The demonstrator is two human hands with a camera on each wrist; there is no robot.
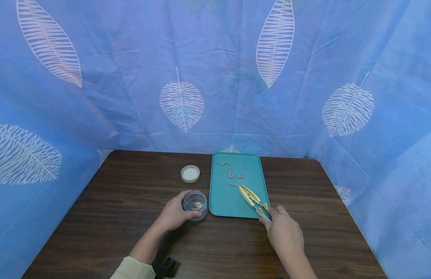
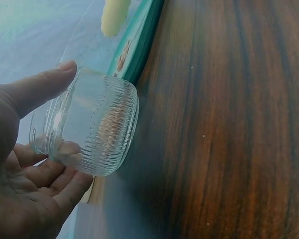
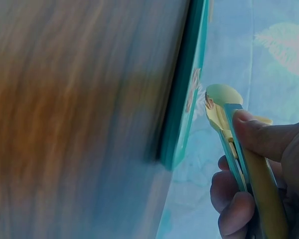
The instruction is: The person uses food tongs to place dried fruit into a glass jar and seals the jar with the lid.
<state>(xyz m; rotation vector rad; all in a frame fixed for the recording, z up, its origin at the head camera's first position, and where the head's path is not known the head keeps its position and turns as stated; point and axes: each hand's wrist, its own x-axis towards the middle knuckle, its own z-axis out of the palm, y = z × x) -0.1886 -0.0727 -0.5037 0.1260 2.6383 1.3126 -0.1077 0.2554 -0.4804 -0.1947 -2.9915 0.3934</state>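
My left hand [image 1: 175, 213] grips a clear ribbed glass jar [image 1: 195, 205], thumb on one side and fingers on the other. Through the glass in the left wrist view, reddish-brown matter [image 2: 112, 124] shows near the bottom. My right hand [image 1: 285, 231] holds a pair of yellow tongs [image 1: 249, 196], thumb along one arm in the right wrist view. The tongs' tips reach over the teal tray [image 1: 224, 203], at a thin pink worm-like strip [image 1: 236, 185]. Several other pink worm-like pieces, one of them a curled piece [image 1: 230, 173], lie farther back on the tray.
A round jar lid [image 1: 190, 173] with a white middle lies on the dark wooden table [image 1: 138, 174], behind the jar. The tray stands right of the jar. A blue cloth with white leaves [image 1: 218, 108] hangs behind the table and along both sides.
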